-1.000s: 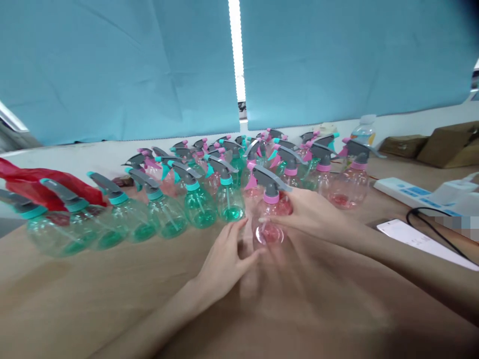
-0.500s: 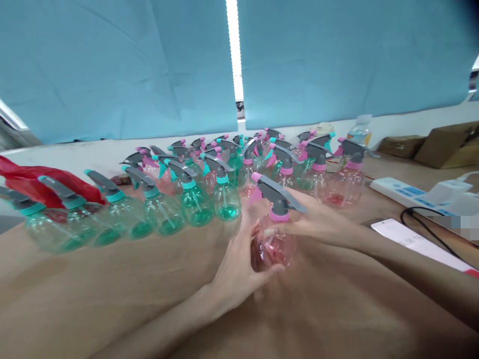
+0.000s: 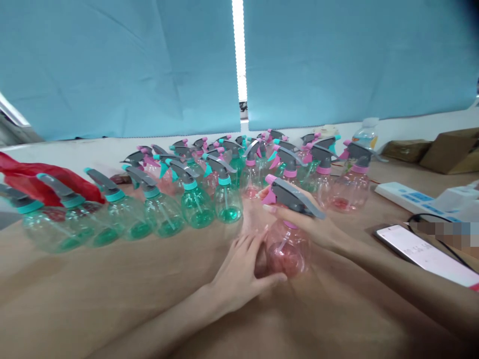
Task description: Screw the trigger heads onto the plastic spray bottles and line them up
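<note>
A pink spray bottle (image 3: 286, 257) with a grey and pink trigger head stands tilted slightly in front of me. My right hand (image 3: 299, 219) is closed around its neck, behind the trigger head, with fingertips showing at the pink trigger. Part of that hand is hidden by the bottle. On the bottle's left, my left hand (image 3: 239, 274) is open and cupped, its thumb close to the base; whether it touches cannot be told. Just beyond stands a green spray bottle (image 3: 228, 207), the nearest of a row of similar ones.
Several pink and green spray bottles (image 3: 196, 207) crowd the back of the wooden table (image 3: 160, 294). Red plastic (image 3: 48, 177) lies at left. To the right are a phone (image 3: 419, 249), a white power strip (image 3: 411, 197), a black cable and a cardboard box (image 3: 451, 149).
The pink bottle has shifted right, away from my left hand's fingers. My right hand has moved up toward the trigger head. The view has turned slightly.
</note>
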`<move>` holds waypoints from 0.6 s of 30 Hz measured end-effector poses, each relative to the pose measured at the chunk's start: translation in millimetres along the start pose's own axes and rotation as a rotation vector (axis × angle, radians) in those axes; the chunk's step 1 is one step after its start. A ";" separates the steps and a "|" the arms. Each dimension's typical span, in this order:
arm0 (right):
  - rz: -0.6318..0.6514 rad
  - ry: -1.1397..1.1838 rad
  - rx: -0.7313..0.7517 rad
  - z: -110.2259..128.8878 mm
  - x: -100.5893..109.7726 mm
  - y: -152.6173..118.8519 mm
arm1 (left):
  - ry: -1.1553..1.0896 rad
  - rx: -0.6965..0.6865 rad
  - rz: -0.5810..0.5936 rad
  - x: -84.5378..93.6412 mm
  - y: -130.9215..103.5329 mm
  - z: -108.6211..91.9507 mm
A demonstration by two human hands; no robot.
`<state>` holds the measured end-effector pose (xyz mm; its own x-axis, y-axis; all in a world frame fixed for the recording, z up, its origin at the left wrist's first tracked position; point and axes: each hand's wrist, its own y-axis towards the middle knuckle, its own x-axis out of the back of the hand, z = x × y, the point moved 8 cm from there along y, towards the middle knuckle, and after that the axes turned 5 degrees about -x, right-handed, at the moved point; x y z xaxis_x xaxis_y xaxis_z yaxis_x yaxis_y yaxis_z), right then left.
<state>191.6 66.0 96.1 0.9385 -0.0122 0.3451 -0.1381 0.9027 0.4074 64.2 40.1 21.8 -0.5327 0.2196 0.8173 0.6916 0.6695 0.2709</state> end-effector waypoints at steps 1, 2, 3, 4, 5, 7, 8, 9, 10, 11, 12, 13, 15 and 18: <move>-0.001 0.008 0.005 -1.8 -0.9 0.8 | 0.037 -0.004 0.017 0.8 -1.6 2.4; -0.002 0.015 0.008 -3.2 -1.8 1.7 | 0.070 -0.010 0.033 1.7 -3.2 4.8; -0.003 0.020 0.009 -4.2 -2.6 2.7 | 0.100 -0.017 0.049 2.6 -4.8 7.2; -0.009 0.022 0.011 -4.4 -2.9 3.6 | 0.125 -0.022 0.065 3.5 -6.4 9.7; -0.014 0.019 0.012 -4.1 -3.2 4.6 | 0.146 -0.024 0.078 4.5 -7.9 12.2; -0.025 -0.006 -0.002 -3.6 -3.3 6.5 | 0.174 -0.022 0.101 5.9 -10.7 16.7; -0.031 -0.025 -0.014 -3.6 -3.2 7.4 | 0.186 -0.023 0.109 6.5 -11.8 18.2; -0.034 -0.043 -0.028 -4.0 -3.3 8.3 | 0.198 -0.024 0.114 7.0 -12.6 19.4; -0.037 -0.056 -0.043 -4.9 -3.4 9.2 | 0.208 -0.024 0.118 7.5 -13.2 20.3; -0.042 -0.068 -0.057 -6.2 -3.5 10.0 | 0.219 -0.022 0.122 7.7 -13.5 21.1; -0.053 -0.083 -0.068 -7.5 -3.3 10.9 | 0.229 -0.019 0.130 7.7 -13.7 21.8; -0.071 -0.102 -0.073 -8.4 -2.6 11.7 | 0.237 -0.014 0.138 7.7 -13.9 22.4; -0.102 -0.136 -0.067 -8.9 -1.5 13.5 | 0.251 -0.004 0.151 8.1 -14.2 23.6; -0.073 -0.121 -0.057 -7.4 -4.0 16.5 | 0.260 0.002 0.161 9.6 -15.3 25.2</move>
<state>188.0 84.2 95.2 0.8999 -0.1270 0.4172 -0.0496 0.9207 0.3872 36.2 49.9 12.7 -0.2729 0.1341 0.9526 0.7558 0.6426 0.1261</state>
